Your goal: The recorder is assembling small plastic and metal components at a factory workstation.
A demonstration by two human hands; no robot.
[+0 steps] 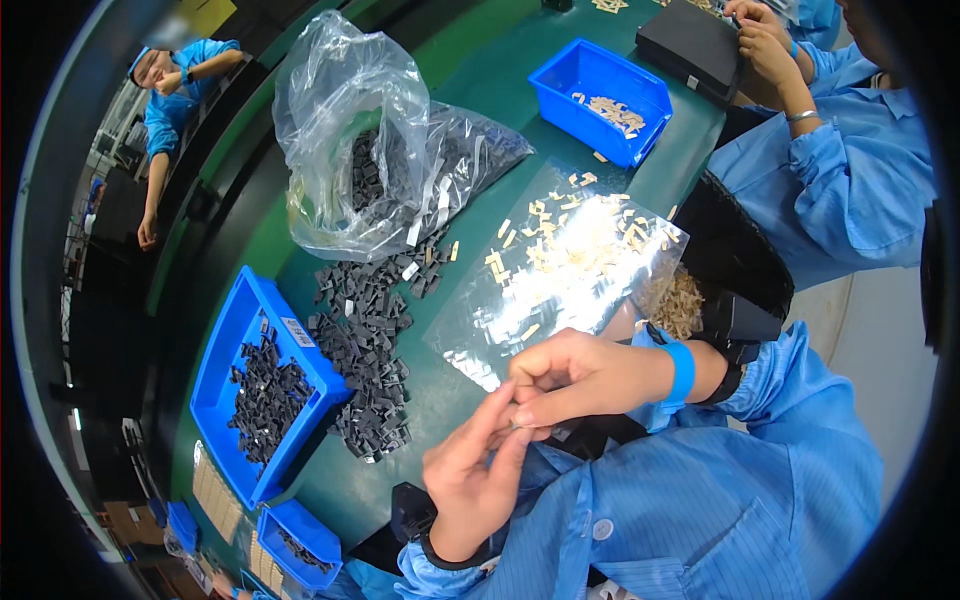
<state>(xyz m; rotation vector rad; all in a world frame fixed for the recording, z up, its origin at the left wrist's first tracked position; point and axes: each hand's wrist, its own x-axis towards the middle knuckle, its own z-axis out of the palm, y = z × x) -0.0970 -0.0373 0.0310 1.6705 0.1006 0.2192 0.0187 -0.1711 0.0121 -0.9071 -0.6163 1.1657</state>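
Two hands meet above the desk (pixel 480 60): left hand (pixel 475 480) and right hand (pixel 575 378) each pinch, grip pressed together, a tiny part hidden between fingertips; black pieces (pixel 365 345) heaped nearby.

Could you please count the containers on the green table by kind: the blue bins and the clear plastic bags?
Blue bins: 3 (one with dark parts, one with pale parts, a small one at the lower edge)
Clear plastic bags: 2 (an upright one with dark parts, a flat one with pale parts)
Total: 5
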